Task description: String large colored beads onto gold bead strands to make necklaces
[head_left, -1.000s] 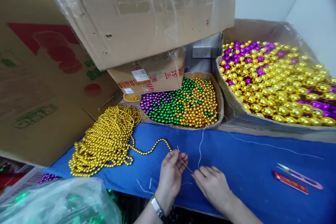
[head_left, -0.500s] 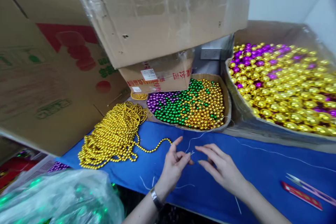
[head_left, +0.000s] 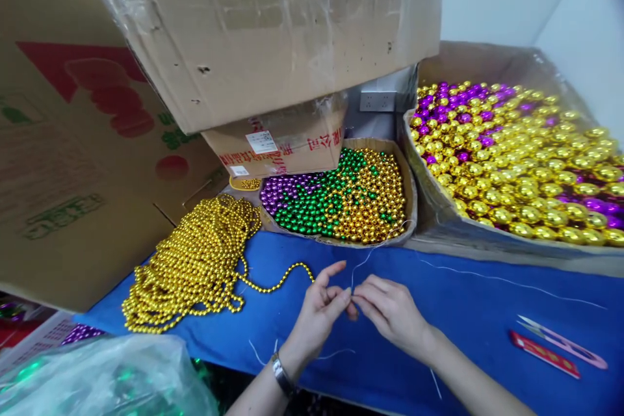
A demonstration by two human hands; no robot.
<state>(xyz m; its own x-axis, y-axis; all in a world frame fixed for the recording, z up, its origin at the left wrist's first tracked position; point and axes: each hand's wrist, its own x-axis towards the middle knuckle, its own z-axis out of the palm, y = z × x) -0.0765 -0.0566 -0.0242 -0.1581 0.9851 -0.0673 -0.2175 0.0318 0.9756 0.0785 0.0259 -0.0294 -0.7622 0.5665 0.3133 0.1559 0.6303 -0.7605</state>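
Observation:
Thumb and fingers of my left hand [head_left: 322, 305] pinch a thin white string [head_left: 359, 264], the index finger standing out. My right hand [head_left: 392, 312] meets it fingertip to fingertip, its thumb and fingers closed at the same string. The exact crossing of the string is hidden by the fingers. A gold bead strand [head_left: 280, 283] runs from a heap of gold bead strands [head_left: 195, 260] to just behind my left hand. Beyond both hands, a low box [head_left: 412, 208] holds purple, green and gold beads.
Pink-handled thread snips [head_left: 565, 341] and a red packet [head_left: 546, 354] lie on the blue cloth [head_left: 478, 312] at right. A large box [head_left: 439, 208] holds big gold and purple beads. Stacked cartons [head_left: 292, 32] overhang the back. A plastic bag [head_left: 107, 377] sits front left.
My right hand has moved left to my left hand, and its spread fingers have closed on the string there. The whole view has shifted slightly, with things appearing further left.

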